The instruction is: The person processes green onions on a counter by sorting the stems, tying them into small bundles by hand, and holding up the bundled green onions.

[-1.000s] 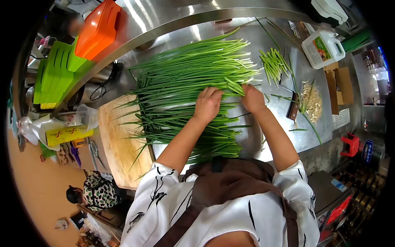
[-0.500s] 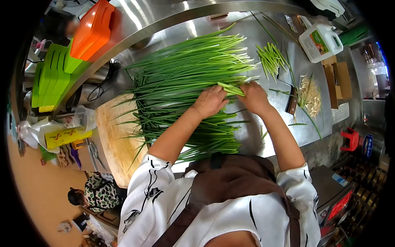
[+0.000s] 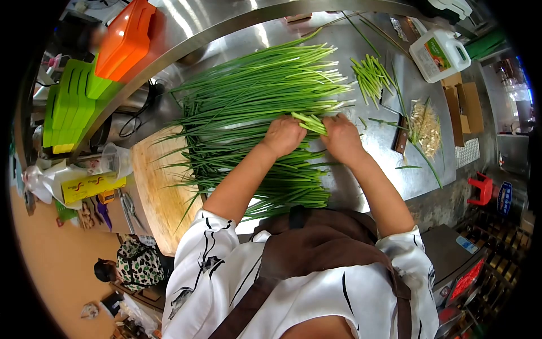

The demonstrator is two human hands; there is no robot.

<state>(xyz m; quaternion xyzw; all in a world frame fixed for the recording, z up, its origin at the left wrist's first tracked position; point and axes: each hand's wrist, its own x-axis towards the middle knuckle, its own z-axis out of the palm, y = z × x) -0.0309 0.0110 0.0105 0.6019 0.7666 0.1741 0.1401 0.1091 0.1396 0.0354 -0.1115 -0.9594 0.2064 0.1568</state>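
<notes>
Long green stalks [image 3: 254, 85] with pale ends to the right lie in a wide layer on the steel table. Above them, a small bundle of short green pieces [image 3: 310, 122] spans the gap between my hands. The fingers of my left hand [image 3: 285, 135] are closed on its left end. My right hand [image 3: 341, 137] pinches its right end. Short cut stalks [image 3: 370, 79] form a pile at the upper right, beside a knife [image 3: 401, 134] with a brown handle. Right of the knife are pale root trimmings [image 3: 425, 130].
A wooden board [image 3: 161, 186] lies under the leaf tips at the left. A white jug [image 3: 440, 55] stands at the upper right, near a cardboard box [image 3: 468, 107]. A steel rail [image 3: 209, 38] curves across the top. Another person [image 3: 138, 263] is at the lower left.
My hands have shifted slightly left with the short pieces, which my left hand now grips at their left end. The whole view has moved a little.
</notes>
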